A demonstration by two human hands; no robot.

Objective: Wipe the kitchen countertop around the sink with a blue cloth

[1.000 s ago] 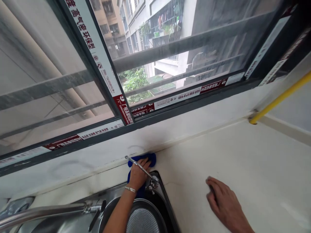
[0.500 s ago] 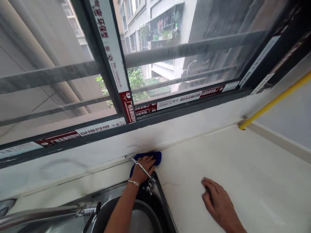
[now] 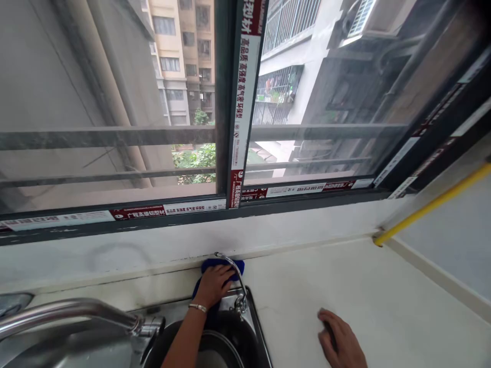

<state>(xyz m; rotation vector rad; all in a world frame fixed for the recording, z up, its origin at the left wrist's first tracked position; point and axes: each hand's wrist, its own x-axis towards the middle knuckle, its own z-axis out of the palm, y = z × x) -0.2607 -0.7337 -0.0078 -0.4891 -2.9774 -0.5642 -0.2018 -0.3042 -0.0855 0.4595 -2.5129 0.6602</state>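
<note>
My left hand [image 3: 213,286] lies over a bunched blue cloth [image 3: 209,263] and presses it to the ledge behind the sink [image 3: 258,322]. Part of the cloth hangs below the palm toward the sink. The thin curved spout of a small faucet [image 3: 241,284] arches close to the fingers, on their right. My right hand [image 3: 340,340] is low over the pale countertop [image 3: 299,286], with loosely bent fingers, the thumb apart and nothing visible in it. Whether it touches the counter I cannot tell.
A large metal faucet [image 3: 88,309] reaches across the sink at lower left. Dark round cookware [image 3: 245,332] sits in the basin. Behind the ledge stands a dark-framed window [image 3: 226,102] with printed stickers. A yellow pipe [image 3: 433,207] meets the counter at the right corner.
The view has tilted up and turned a little left. My left hand and the blue cloth have moved left along the ledge, from behind the thin spout to its left side. My right hand stays over the counter.
</note>
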